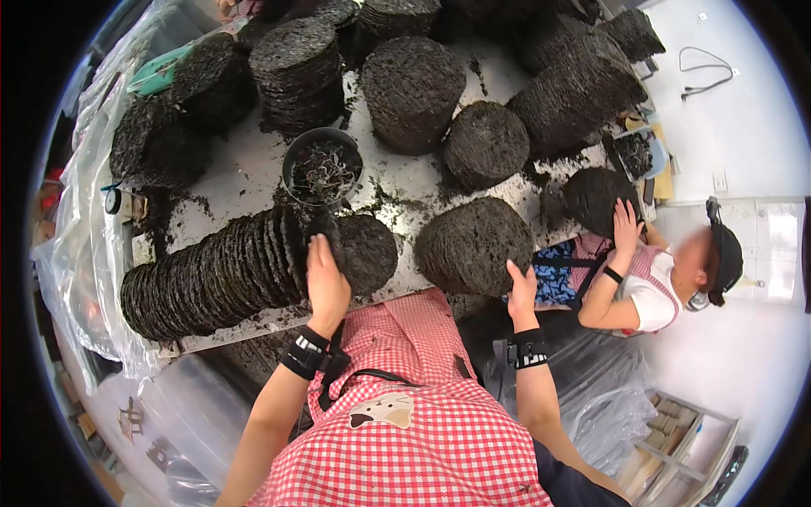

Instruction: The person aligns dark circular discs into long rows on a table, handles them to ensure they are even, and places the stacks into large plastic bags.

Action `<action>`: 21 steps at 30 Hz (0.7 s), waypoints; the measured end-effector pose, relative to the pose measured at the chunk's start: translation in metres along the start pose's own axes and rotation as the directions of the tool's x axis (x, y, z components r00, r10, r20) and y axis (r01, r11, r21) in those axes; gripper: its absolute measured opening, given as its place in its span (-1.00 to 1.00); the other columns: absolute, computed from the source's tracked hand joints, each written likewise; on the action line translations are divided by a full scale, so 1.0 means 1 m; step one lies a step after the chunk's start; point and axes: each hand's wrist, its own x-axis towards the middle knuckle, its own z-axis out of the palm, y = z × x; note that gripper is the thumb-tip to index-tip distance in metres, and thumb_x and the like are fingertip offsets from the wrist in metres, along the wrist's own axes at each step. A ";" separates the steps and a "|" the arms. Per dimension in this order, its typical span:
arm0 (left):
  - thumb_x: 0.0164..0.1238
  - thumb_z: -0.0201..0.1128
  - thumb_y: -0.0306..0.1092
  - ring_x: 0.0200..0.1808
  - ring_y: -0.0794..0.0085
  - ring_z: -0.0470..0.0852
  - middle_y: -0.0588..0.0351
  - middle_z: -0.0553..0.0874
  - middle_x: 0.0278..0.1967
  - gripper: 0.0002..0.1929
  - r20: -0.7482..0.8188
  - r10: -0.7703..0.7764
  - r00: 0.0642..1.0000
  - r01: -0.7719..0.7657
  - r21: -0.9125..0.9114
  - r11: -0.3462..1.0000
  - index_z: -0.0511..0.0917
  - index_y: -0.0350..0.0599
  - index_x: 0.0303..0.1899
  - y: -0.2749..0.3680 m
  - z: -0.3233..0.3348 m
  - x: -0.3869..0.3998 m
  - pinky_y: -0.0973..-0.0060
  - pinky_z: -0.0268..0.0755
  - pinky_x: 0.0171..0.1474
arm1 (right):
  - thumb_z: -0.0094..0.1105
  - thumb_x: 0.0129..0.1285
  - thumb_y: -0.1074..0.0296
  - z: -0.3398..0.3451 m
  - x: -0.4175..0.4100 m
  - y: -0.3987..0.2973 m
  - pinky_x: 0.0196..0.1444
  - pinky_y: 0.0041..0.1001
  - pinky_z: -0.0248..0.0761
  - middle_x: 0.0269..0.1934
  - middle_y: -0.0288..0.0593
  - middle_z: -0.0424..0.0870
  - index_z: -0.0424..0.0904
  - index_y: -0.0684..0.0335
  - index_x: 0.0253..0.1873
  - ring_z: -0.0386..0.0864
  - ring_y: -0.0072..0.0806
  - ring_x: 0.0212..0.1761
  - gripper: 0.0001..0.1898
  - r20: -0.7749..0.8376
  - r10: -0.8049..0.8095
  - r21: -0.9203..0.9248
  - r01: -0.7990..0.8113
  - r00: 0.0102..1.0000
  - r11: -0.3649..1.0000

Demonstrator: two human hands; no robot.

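A long row of round, dark sheets point(209, 275), apparently dried seaweed, lies on its side along the table's near edge. My left hand point(328, 279) is flat against the row's right end, fingers straight and close together; whether it grips a sheet is hidden. Just right of that hand lies a dark round sheet or thin pile point(367, 253). Before me to the right leans a thick stack of sheets point(478, 244). My right hand point(523, 285) is at its lower right edge, thumb apart from the fingers and against the stack's face.
A bowl of pale, stringy scraps point(323, 171) stands behind the row. Several upright stacks point(415, 95) fill the table's far side. A jar point(123, 204) is at the left, by plastic sheeting point(101, 209). At right, a person point(652, 272) touches another dark stack point(599, 199).
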 end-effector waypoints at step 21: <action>-0.04 0.46 -0.34 0.32 0.00 0.38 -0.12 0.51 0.18 -0.36 0.118 0.602 0.790 -0.555 -0.279 0.783 0.45 -0.18 0.17 0.222 0.043 0.016 0.09 0.24 0.33 | 0.26 0.28 0.17 0.009 0.035 -0.080 -0.08 -0.27 0.44 -0.18 -0.06 0.56 0.40 0.45 0.08 0.55 -0.28 -0.13 -0.53 0.366 -0.363 -0.380 0.494 0.857 0.782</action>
